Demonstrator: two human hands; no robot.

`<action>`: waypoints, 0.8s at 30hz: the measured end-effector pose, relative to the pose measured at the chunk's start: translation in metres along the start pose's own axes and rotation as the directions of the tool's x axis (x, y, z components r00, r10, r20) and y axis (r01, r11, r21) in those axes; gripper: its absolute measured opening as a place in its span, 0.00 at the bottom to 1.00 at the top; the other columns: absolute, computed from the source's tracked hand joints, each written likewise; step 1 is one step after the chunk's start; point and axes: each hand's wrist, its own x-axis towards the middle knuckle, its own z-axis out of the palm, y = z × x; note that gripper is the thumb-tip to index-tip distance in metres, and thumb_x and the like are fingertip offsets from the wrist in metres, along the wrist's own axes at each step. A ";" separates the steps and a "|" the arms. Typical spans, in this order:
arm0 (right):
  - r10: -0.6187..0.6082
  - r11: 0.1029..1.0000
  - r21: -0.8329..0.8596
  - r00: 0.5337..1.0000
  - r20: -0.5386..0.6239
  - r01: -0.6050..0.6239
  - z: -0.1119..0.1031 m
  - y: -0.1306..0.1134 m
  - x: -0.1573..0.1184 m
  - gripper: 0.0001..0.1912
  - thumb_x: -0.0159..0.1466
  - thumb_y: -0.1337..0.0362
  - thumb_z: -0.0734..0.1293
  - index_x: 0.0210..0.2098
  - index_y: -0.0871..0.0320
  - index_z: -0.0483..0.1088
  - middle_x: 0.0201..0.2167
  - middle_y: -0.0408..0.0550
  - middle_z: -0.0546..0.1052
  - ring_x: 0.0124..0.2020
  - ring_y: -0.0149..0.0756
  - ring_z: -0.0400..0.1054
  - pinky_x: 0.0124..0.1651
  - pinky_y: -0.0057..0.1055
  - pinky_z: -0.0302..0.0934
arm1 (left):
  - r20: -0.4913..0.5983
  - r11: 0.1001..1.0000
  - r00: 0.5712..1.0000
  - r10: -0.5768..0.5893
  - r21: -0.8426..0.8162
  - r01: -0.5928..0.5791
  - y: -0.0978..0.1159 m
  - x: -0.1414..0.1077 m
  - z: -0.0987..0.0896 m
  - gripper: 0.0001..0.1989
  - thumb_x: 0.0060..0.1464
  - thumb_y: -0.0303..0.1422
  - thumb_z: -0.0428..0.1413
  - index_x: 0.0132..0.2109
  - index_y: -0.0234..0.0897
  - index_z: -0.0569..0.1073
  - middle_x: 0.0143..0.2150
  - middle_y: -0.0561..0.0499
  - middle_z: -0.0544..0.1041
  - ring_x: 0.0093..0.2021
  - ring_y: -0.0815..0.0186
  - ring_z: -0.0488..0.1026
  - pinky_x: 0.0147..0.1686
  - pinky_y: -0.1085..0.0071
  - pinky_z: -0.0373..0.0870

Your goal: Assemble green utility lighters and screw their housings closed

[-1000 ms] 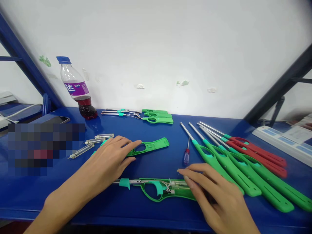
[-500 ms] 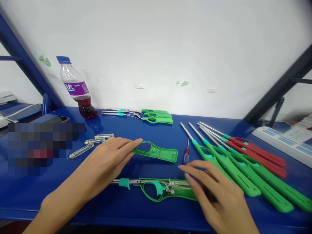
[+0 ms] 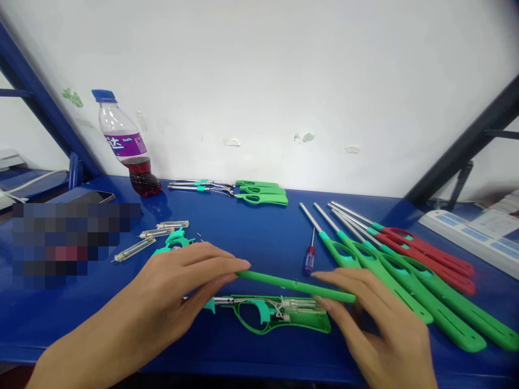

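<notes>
My left hand point(image 3: 194, 286) pinches the narrow end of a loose green lighter half-shell point(image 3: 292, 283), turned almost edge-on. At its wide end, my right hand point(image 3: 373, 313) has the thumb against the near edge and the fingers along the far side. Just below lies an opened lighter body point(image 3: 300, 324), its other green half-shell facing up. Inside it show a teal trigger point(image 3: 263, 311), thin wires and a clear fuel tank point(image 3: 304, 306). A metal tube runs left from it, partly behind my left hand. A small screwdriver point(image 3: 309, 260) lies beyond my right fingertips.
Several green lighters point(image 3: 379, 270) and red lighters point(image 3: 430, 259) lie at right, by a white power strip point(image 3: 462, 237). Lighter parts point(image 3: 263, 197) lie along the wall. Clear tanks point(image 3: 135, 249) and teal pieces point(image 3: 176, 237) lie left, near a drink bottle point(image 3: 125, 146) and phone point(image 3: 101, 198).
My left hand has brought the half-shell right and nearer, tilting it from inner face showing to edge-on over the lighter body. My right hand has moved slightly right, onto the shell's wide end.
</notes>
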 end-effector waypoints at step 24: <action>-0.083 0.996 0.005 0.979 0.189 0.084 0.001 -0.006 0.002 0.12 0.74 0.54 0.71 0.54 0.48 0.76 0.45 0.46 0.79 0.46 0.40 0.76 0.45 0.36 0.75 | 0.267 0.993 0.957 -0.114 0.008 0.116 -0.008 -0.015 0.010 0.20 0.75 0.31 0.56 0.66 0.60 0.72 0.57 0.59 0.81 0.55 0.66 0.78 0.56 0.72 0.71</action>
